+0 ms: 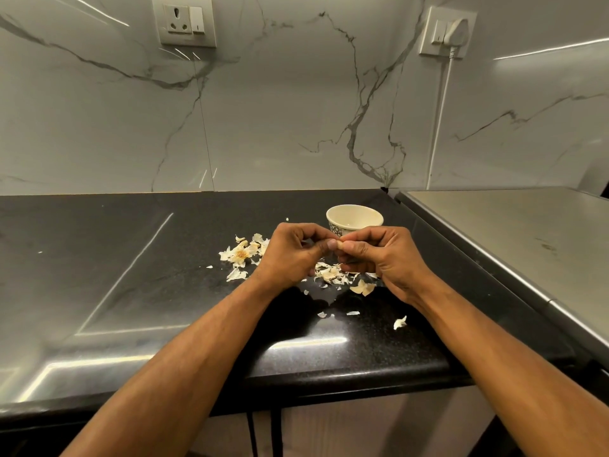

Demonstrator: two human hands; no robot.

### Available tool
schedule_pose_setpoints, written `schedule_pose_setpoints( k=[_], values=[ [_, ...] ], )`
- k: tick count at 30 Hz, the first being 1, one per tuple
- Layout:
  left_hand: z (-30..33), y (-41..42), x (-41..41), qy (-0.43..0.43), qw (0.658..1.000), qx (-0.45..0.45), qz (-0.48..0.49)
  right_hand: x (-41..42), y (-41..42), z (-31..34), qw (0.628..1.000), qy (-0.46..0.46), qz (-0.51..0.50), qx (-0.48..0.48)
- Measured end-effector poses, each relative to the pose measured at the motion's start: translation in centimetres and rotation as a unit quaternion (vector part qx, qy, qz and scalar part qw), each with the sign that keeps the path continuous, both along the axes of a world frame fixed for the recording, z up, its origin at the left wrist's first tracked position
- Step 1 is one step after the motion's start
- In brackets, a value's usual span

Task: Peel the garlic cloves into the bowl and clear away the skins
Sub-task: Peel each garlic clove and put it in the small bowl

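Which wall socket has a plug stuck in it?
The right socket: a white plug with a cord hanging down sits in it. The left socket has bare holes.

Glossy black stone counter (164, 291); papery skins (242, 253).

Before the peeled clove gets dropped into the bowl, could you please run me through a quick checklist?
1. Garlic clove pinched by both the left hand and right hand: ok.
2. Clove fully peeled: cannot tell, fingers cover it.
3. Bowl upright, just behind the hands: ok.
4. Bowl's contents: cannot tell.
5. Skins cleared from the counter: not ok, scattered.
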State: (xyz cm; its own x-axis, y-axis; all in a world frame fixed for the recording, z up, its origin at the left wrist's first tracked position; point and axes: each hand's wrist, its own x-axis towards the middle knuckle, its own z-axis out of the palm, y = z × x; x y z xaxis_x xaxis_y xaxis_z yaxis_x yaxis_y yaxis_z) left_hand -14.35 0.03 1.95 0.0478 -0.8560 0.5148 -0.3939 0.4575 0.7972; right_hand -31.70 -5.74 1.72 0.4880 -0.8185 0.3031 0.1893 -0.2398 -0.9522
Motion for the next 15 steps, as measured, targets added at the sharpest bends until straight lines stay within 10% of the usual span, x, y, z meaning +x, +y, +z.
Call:
schedule_pose_setpoints(
  k=[15],
  values=[
    [-0.08,-0.02,-0.13,-0.036,0.999,-0.002,0.006,0.19,-0.16,-0.30,1.000,0.009,-0.011,0.012]
  ],
)
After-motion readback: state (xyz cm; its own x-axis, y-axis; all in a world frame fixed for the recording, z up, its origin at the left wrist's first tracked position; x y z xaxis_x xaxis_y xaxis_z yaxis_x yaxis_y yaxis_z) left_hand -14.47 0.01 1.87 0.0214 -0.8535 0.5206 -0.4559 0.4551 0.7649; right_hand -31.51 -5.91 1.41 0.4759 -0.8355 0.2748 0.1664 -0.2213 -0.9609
